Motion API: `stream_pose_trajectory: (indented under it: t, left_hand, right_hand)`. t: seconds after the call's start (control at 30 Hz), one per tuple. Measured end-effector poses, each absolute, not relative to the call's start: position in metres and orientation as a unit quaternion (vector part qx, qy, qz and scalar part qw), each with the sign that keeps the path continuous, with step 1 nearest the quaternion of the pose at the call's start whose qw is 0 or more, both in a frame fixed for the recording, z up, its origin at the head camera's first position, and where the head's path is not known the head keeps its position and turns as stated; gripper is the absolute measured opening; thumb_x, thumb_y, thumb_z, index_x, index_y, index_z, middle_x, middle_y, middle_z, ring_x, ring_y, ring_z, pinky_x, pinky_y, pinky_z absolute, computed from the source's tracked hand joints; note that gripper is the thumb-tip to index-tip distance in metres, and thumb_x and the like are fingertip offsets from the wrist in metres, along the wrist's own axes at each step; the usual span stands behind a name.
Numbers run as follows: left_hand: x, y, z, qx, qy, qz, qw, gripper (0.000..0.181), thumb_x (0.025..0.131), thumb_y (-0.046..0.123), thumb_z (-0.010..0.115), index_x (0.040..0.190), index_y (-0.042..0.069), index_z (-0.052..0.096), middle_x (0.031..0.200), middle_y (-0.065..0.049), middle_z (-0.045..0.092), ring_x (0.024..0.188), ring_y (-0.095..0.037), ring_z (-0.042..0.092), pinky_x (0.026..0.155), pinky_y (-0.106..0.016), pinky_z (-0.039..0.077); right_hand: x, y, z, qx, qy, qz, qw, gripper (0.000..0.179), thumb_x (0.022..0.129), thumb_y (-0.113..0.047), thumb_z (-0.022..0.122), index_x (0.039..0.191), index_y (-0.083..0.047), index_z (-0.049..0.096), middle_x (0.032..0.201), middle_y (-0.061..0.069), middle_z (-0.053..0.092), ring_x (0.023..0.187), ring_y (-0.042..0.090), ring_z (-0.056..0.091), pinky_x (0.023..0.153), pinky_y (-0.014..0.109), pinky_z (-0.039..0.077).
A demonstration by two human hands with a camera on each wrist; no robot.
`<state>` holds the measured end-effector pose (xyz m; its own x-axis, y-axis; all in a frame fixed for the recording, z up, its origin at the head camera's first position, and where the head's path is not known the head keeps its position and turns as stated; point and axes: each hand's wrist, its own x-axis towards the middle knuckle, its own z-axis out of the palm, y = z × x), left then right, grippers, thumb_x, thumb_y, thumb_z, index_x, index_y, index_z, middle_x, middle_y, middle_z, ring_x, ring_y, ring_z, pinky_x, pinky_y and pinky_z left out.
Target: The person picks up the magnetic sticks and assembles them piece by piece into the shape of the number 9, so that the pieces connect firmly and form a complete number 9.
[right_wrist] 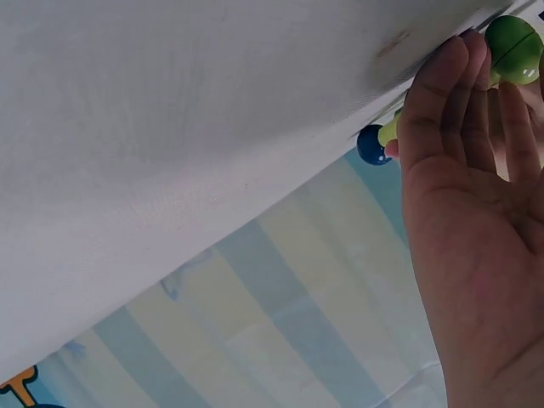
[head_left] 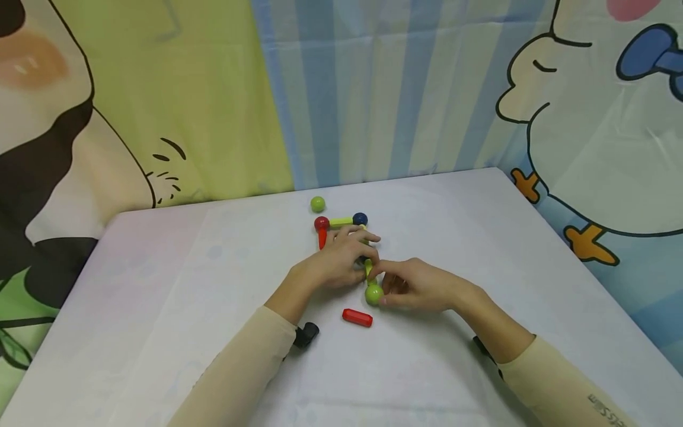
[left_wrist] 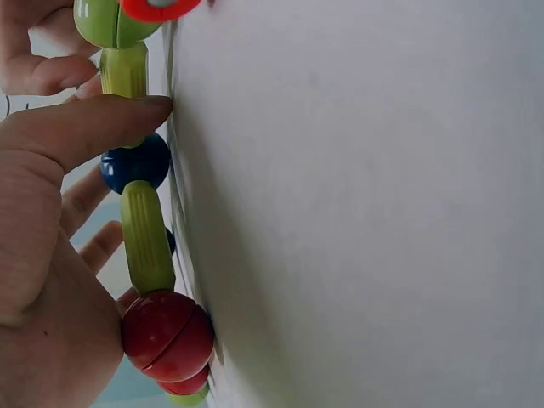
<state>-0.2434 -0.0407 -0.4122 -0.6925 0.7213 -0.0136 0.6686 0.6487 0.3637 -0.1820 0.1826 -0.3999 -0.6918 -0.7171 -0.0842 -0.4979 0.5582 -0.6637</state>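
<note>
A linked toy of balls and rods lies on the white table. Its far side has a red ball (head_left: 322, 223), a yellow-green rod (head_left: 341, 222) and a dark blue ball (head_left: 360, 219); a red rod (head_left: 322, 238) points back from the red ball. My left hand (head_left: 344, 258) covers the middle and pinches the near yellow-green rod (left_wrist: 124, 72) beside another blue ball (left_wrist: 136, 161), thumb across it. At the rod's near end sits a green ball (head_left: 374, 294), which my right hand (head_left: 421, 284) holds between thumb and fingers. The palm faces the right wrist view.
Just in front of the hands lies a loose red rod (head_left: 357, 318). Beyond the linked toy rests a separate green ball (head_left: 318, 204). A cartoon-printed curtain (head_left: 368, 89) hangs behind the table's (head_left: 453, 213) far edge.
</note>
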Motion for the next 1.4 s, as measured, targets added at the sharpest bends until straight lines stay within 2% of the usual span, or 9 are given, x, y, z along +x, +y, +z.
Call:
stream_pose_trajectory:
  t: [0.1, 0.23, 0.43, 0.7, 1.0, 1.17, 1.4]
  left_hand:
    - [-0.245, -0.044, -0.411, 0.388, 0.903, 0.167, 0.080, 0.022, 0.091, 0.021, 0.075, 0.099, 0.042, 0.074, 0.156, 0.008, 0.045, 0.150, -0.028, 0.025, 0.113, -0.061, 0.026]
    - [-0.248, -0.050, -0.405, 0.382, 0.909, 0.156, 0.066, 0.029, 0.091, 0.020, 0.074, 0.107, 0.044, 0.076, 0.160, 0.007, 0.039, 0.149, -0.027, 0.029, 0.110, -0.057, 0.030]
    - [-0.249, -0.062, -0.397, 0.362, 0.917, 0.162, 0.049, 0.036, 0.092, 0.018, 0.075, 0.119, 0.041, 0.074, 0.162, 0.005, 0.037, 0.150, -0.026, 0.027, 0.113, -0.060, 0.027]
    - [-0.240, -0.082, -0.396, 0.343, 0.917, 0.198, 0.044, 0.030, 0.086, 0.012, 0.067, 0.110, 0.029, 0.073, 0.159, 0.003, 0.039, 0.146, -0.027, 0.029, 0.108, -0.052, 0.029]
    - [-0.230, -0.105, -0.400, 0.323, 0.919, 0.223, 0.034, 0.026, 0.085, 0.015, 0.069, 0.107, 0.029, 0.073, 0.156, 0.002, 0.044, 0.144, -0.026, 0.031, 0.106, -0.053, 0.030]
    - [-0.225, -0.110, -0.393, 0.328, 0.915, 0.232, 0.044, 0.024, 0.086, 0.016, 0.069, 0.108, 0.027, 0.072, 0.154, -0.002, 0.045, 0.145, -0.028, 0.029, 0.109, -0.058, 0.026]
    - [-0.212, -0.117, -0.396, 0.324, 0.913, 0.240, 0.066, 0.025, 0.087, 0.017, 0.070, 0.109, 0.028, 0.072, 0.152, 0.002, 0.049, 0.145, -0.027, 0.031, 0.109, -0.057, 0.028]
  right_hand:
    - [-0.184, 0.181, -0.401, -0.361, 0.863, -0.306, 0.176, 0.035, 0.096, -0.027, 0.074, 0.129, -0.021, 0.064, 0.101, -0.008, 0.068, 0.088, 0.008, 0.065, 0.083, 0.031, 0.056]
    - [-0.188, 0.183, -0.402, -0.367, 0.859, -0.308, 0.178, 0.038, 0.096, -0.026, 0.075, 0.132, -0.020, 0.065, 0.103, -0.006, 0.068, 0.087, 0.011, 0.063, 0.081, 0.030, 0.055]
    - [-0.191, 0.190, -0.401, -0.365, 0.859, -0.306, 0.185, 0.041, 0.095, -0.022, 0.076, 0.135, -0.020, 0.065, 0.107, -0.005, 0.066, 0.089, 0.013, 0.062, 0.082, 0.029, 0.053]
    - [-0.198, 0.193, -0.398, -0.363, 0.867, -0.281, 0.194, 0.042, 0.096, -0.025, 0.074, 0.137, -0.024, 0.064, 0.108, -0.008, 0.061, 0.091, 0.014, 0.059, 0.082, 0.029, 0.053]
    - [-0.193, 0.190, -0.399, -0.333, 0.873, -0.282, 0.220, 0.043, 0.096, -0.027, 0.074, 0.138, -0.026, 0.063, 0.108, -0.009, 0.060, 0.091, 0.015, 0.058, 0.080, 0.027, 0.051]
    - [-0.188, 0.194, -0.396, -0.323, 0.880, -0.282, 0.206, 0.042, 0.095, -0.027, 0.075, 0.136, -0.024, 0.065, 0.104, -0.008, 0.060, 0.089, 0.016, 0.057, 0.076, 0.026, 0.050]
    - [-0.189, 0.193, -0.398, -0.332, 0.878, -0.281, 0.201, 0.042, 0.095, -0.027, 0.076, 0.135, -0.024, 0.065, 0.104, -0.008, 0.060, 0.087, 0.015, 0.057, 0.076, 0.026, 0.051]
